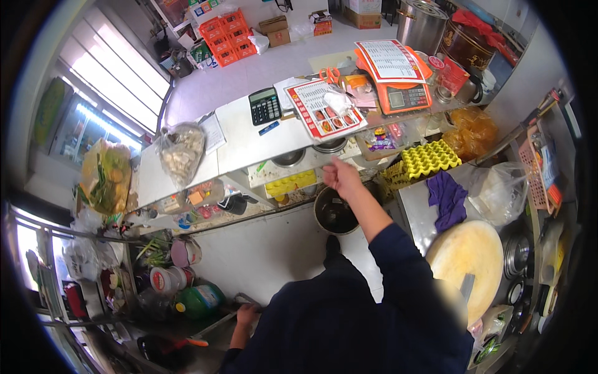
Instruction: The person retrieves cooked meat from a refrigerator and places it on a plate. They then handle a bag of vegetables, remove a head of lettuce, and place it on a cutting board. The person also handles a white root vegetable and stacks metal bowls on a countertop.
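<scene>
My right hand [342, 178] reaches forward over a dark round bin [335, 212], just in front of the counter shelf with stacked metal bowls [330, 146]. Its fingers are partly curled, and whether something small is between them cannot be told. Down at the lower left, my left hand [246, 315] is at the edge of a low metal surface beside a green plastic jug [200, 300]; its fingers are partly hidden. On the white counter [252, 140] above lie a calculator [265, 106], a printed menu sheet [322, 110] and a clear bag of pale pieces [181, 152].
An orange digital scale [402, 96] stands at the counter's right end. To my right are yellow egg trays [430, 159], a purple cloth [446, 201] and a round chopping board [472, 262] with a cleaver blade [466, 286]. White buckets [170, 279] lie on the left.
</scene>
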A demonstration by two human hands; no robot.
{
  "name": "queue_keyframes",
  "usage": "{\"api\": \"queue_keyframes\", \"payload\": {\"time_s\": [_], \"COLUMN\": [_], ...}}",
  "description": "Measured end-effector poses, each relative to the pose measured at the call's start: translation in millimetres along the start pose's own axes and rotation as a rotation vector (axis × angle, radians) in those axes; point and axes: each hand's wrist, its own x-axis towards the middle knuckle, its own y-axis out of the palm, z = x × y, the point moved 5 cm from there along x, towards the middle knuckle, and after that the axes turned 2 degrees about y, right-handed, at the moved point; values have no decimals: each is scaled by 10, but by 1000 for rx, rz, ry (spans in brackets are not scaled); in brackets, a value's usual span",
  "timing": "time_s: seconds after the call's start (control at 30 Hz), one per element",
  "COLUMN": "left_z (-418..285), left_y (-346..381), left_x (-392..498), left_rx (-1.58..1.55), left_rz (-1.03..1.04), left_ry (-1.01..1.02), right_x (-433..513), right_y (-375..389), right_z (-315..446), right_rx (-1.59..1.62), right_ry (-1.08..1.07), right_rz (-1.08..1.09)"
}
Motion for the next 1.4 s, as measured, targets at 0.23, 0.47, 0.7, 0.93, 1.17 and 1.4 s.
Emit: {"api": "queue_keyframes", "payload": {"time_s": [0.23, 0.47, 0.7, 0.93, 1.17, 1.4], "left_z": [-1201, -3359, -6205, -7806, -8069, -8183], "left_y": [422, 1222, 2089, 3524, 4941, 5075], "left_x": [193, 1272, 2398, 3493, 3775, 3976], "left_rx": [262, 146, 320, 333, 1085, 647], "left_rz": [13, 405, 316, 329, 257, 431], "left_ry": [-49, 198, 1006, 1368, 1002, 880], "right_x": [761, 359, 88, -86, 3, 416], "right_y": [175, 280, 489, 710, 286, -508], "right_z": [434, 373, 486, 945, 2623, 2834], "right_rx": [281, 611, 787, 443, 216, 273], "right_ry": [75, 168, 307, 220, -561, -458], "right_rz": [-39, 93, 203, 124, -111, -359]}}
